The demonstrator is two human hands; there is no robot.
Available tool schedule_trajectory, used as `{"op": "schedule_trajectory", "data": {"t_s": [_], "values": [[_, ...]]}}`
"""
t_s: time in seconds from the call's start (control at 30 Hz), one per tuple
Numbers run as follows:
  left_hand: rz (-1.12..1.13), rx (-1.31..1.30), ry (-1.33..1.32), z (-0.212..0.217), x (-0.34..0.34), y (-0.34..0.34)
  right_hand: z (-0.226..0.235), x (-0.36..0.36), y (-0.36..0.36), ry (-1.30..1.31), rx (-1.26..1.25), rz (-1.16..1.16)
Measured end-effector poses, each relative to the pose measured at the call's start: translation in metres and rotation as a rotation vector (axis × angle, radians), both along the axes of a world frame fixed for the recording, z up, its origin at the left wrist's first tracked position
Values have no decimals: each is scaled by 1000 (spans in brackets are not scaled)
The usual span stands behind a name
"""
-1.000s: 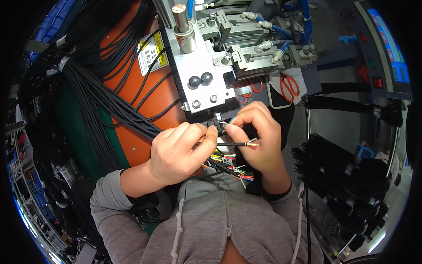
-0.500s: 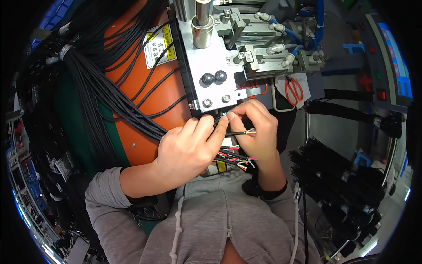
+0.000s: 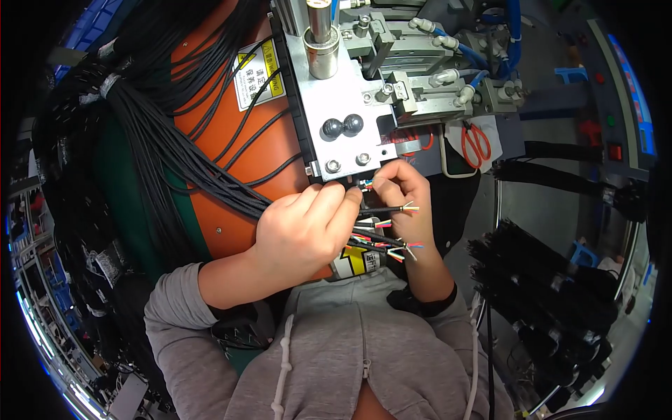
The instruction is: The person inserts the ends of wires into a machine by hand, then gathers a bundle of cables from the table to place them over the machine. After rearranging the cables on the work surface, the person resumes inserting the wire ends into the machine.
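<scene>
My left hand [image 3: 302,234] grips a bunch of thin black cables [image 3: 371,231] whose stripped ends show coloured wires. My right hand [image 3: 407,199] pinches one cable end with coloured wire tips [image 3: 365,184] right under the lower edge of the grey metal machine block [image 3: 336,105]. Both hands touch each other just below that block. More stripped cable ends [image 3: 406,250] stick out to the right under my right hand.
A thick bundle of black cables [image 3: 140,133] drapes over an orange surface [image 3: 245,140] on the left. Red-handled scissors [image 3: 474,143] hang at the machine's right. Bundles of black cables [image 3: 553,280] lie at right. Blue air hoses [image 3: 514,28] run above.
Both hands have moved up and closer to the machine block's lower edge, bringing the cable end under it. The view has shifted with them.
</scene>
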State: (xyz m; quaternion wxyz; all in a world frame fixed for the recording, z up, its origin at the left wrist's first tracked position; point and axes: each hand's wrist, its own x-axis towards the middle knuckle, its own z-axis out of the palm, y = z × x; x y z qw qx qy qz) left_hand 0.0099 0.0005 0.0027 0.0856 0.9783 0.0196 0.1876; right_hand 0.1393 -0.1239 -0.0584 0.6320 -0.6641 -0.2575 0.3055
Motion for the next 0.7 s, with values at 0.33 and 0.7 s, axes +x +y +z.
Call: {"op": "schedule_trajectory", "data": {"t_s": [0.33, 0.7], "values": [[124, 11, 39, 6, -10, -7, 3, -2, 2, 41, 46, 24], [-88, -172, -320, 17, 1, 4, 17, 14, -13, 5, 443, 131]]}}
